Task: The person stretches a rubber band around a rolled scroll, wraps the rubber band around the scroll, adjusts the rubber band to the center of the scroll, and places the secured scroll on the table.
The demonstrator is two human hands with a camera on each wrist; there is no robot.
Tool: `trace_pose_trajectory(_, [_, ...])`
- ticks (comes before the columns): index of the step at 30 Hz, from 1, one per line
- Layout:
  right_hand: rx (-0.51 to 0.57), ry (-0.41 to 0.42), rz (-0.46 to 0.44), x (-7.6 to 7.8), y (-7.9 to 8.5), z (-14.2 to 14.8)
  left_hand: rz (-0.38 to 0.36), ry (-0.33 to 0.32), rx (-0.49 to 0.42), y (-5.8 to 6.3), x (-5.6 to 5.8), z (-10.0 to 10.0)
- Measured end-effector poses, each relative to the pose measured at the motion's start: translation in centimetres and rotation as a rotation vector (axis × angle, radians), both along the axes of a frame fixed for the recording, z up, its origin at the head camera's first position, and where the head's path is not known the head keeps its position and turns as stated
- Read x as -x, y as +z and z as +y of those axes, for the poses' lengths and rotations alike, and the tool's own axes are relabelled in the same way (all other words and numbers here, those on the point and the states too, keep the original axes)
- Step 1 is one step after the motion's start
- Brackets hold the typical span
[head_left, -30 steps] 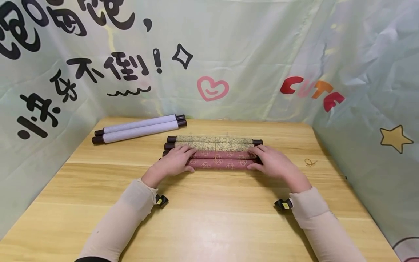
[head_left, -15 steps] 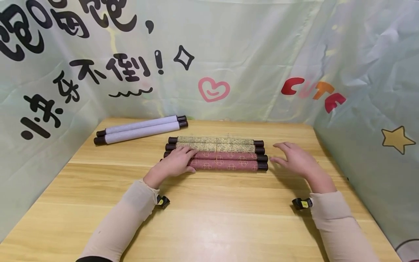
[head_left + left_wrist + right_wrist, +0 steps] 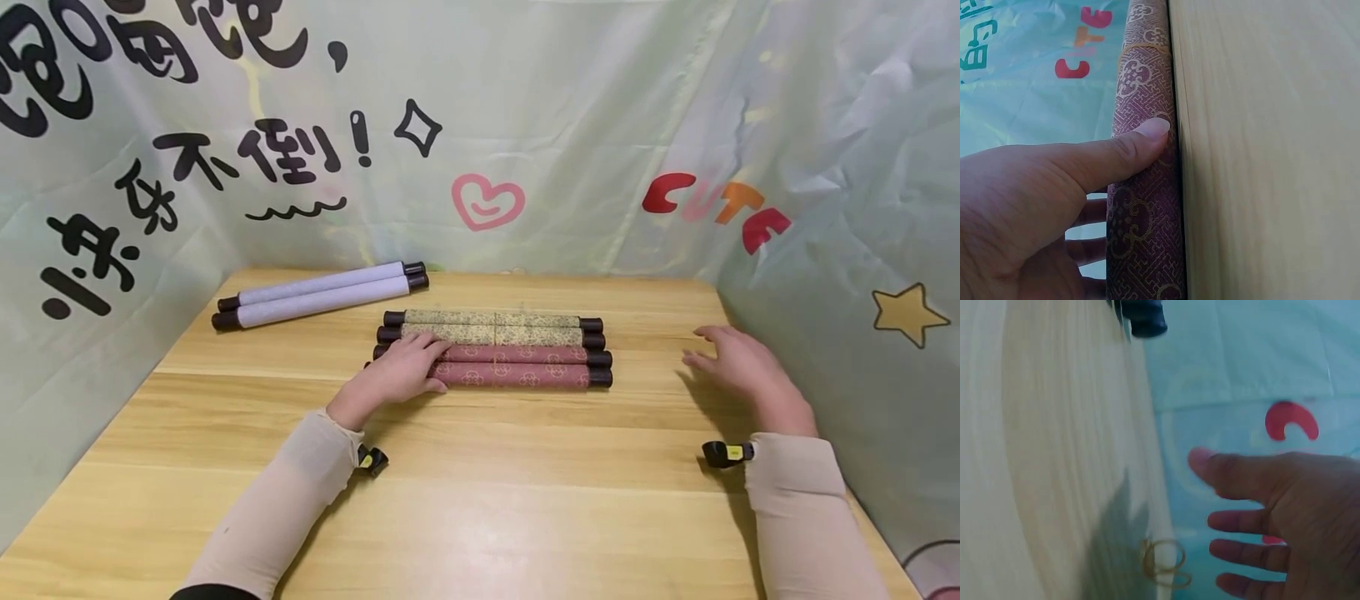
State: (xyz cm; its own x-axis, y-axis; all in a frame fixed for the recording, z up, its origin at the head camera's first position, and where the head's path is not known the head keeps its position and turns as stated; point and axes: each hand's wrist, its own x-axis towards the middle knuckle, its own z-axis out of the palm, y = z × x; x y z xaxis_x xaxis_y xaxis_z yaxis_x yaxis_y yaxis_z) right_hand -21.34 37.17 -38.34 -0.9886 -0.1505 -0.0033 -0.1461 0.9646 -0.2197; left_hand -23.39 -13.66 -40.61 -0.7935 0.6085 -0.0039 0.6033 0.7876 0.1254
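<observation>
Two red patterned scrolls (image 3: 517,375) with black end knobs lie side by side across the table. My left hand (image 3: 397,367) holds their left part, fingers over the top and thumb (image 3: 1147,134) against the near scroll's side. A thin elastic band (image 3: 1144,47) circles the red scroll in the left wrist view. Just behind lie two yellow patterned scrolls (image 3: 525,335). Off to the right, my right hand (image 3: 753,371) hovers with fingers apart and nothing in them. A loose rubber band (image 3: 1163,565) lies near it in the right wrist view, hidden by the hand in the head view.
Two lavender scrolls (image 3: 322,298) with black ends rest at the back left of the wooden table (image 3: 480,492). Printed cloth (image 3: 570,125) hangs behind the table and along both sides.
My right hand has let go of the scrolls' right end and moved right, over the rubber band's spot. The left hand and the scrolls have stayed put.
</observation>
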Motion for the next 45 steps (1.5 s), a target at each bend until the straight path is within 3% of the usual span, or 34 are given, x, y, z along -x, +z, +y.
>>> trace_pose_trajectory(10, [0.048,-0.058,-0.079,-0.3,-0.6,2.6,0.01,-0.002,0.0,0.1,0.0,-0.2])
trace_pose_trajectory(19, [0.06,-0.065,-0.139,-0.8,-0.7,3.0,-0.005,0.004,-0.001,0.2,0.0,0.1])
trace_pose_trajectory(30, [-0.012,0.007,-0.121,-0.3,-0.8,2.1,-0.012,0.019,0.008,0.2,0.0,-0.1])
trace_pose_trajectory(45, [-0.004,0.002,0.003,-0.3,0.1,0.7,-0.011,-0.024,0.0,0.7,0.0,-0.5])
